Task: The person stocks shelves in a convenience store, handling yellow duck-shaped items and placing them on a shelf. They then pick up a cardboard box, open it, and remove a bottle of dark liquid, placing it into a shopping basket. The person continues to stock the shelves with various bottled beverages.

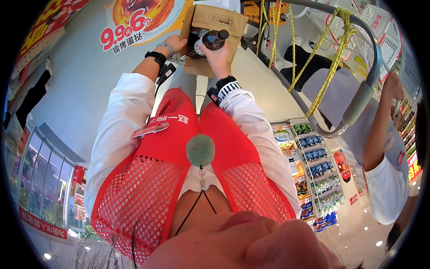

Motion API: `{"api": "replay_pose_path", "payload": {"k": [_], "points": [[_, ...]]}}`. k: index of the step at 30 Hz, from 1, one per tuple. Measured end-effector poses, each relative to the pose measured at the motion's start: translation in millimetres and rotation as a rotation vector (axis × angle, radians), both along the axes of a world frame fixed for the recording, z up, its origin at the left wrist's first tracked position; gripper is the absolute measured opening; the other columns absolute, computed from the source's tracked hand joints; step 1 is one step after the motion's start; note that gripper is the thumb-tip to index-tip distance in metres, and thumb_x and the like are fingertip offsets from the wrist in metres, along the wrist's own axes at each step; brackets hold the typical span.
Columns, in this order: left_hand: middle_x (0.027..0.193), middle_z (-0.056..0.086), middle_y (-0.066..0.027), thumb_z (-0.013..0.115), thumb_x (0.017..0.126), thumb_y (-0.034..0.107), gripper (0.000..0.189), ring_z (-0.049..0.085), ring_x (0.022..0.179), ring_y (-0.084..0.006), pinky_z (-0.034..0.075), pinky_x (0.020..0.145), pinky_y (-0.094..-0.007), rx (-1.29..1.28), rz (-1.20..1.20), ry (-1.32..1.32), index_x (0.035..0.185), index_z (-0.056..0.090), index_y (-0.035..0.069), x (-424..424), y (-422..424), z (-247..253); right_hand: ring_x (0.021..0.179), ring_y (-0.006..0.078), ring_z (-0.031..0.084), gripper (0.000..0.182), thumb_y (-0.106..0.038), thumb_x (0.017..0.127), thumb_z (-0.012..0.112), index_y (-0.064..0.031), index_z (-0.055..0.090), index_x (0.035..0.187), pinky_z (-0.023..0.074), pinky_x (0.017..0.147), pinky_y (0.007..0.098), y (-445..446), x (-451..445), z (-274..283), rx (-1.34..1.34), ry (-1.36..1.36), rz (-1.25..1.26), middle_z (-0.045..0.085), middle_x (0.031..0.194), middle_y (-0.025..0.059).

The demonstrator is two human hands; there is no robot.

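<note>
My left hand (pixel 176 43) grips the left side of an open cardboard box (pixel 198 67), its fingertips partly hidden at the edge. In my right hand (pixel 219 59) is a dark bottle (pixel 214 40) with a black cap, tilted over the box opening. Within the box, beside the bottle, other bottles (pixel 199 33) with pale labels show in part. Printing marks the raised far flap (pixel 221 21). The bottom of the box is out of sight.
Right of the box stands a metal-tube cart frame (pixel 373 57) strung with yellow rope (pixel 332 67). Beyond it is a person in a grey vest (pixel 389 141), near white shopping baskets (pixel 366 23). Product racks (pixel 315 154) stand at right. Another person's leg (pixel 35 90) shows at left.
</note>
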State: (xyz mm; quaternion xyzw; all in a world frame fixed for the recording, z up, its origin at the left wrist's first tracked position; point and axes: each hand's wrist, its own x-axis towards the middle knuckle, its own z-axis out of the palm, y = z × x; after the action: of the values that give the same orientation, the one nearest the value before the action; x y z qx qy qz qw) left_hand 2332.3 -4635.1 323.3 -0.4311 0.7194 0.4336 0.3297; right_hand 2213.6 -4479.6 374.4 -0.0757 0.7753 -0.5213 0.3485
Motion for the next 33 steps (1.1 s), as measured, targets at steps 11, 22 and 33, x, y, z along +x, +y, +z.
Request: {"api": "replay_pose_path", "payload": {"k": [11,22,33], "points": [[0.095,0.058,-0.0288,0.049,0.079,0.041,0.052,0.056,0.093,-0.0394,0.043,0.082,-0.0407,-0.094,-0.02,-0.005,0.097,0.058,-0.006,-4,2,6,0.078,0.0193,0.061,0.052,-0.021,0.058,0.08,0.0026,0.052,0.095,0.048,0.072,0.0324,1,0,-21,-0.098,-0.106,-0.149,0.063,0.087,0.0117],[0.112,0.051,-0.0289,0.046,0.077,0.029,0.05,0.05,0.107,-0.0387,0.038,0.092,-0.0393,-0.04,0.003,0.044,0.114,0.05,-0.006,-10,-1,-2,0.082,0.0261,0.062,0.047,-0.013,0.061,0.075,0.0011,0.054,0.1,0.0477,0.074,0.0358,-22,-7,-37,-0.092,-0.046,0.127,0.062,0.089,0.0156],[0.11,0.052,-0.0304,0.041,0.079,0.039,0.057,0.051,0.105,-0.0396,0.039,0.092,-0.0391,-0.031,-0.016,-0.054,0.105,0.056,-0.009,-34,-16,19,0.126,0.0358,0.023,0.084,-0.025,0.065,0.073,-0.0061,0.025,0.131,0.0335,0.093,0.0522,19,-10,-26,0.747,0.279,0.228,0.025,0.135,0.0164]]}}
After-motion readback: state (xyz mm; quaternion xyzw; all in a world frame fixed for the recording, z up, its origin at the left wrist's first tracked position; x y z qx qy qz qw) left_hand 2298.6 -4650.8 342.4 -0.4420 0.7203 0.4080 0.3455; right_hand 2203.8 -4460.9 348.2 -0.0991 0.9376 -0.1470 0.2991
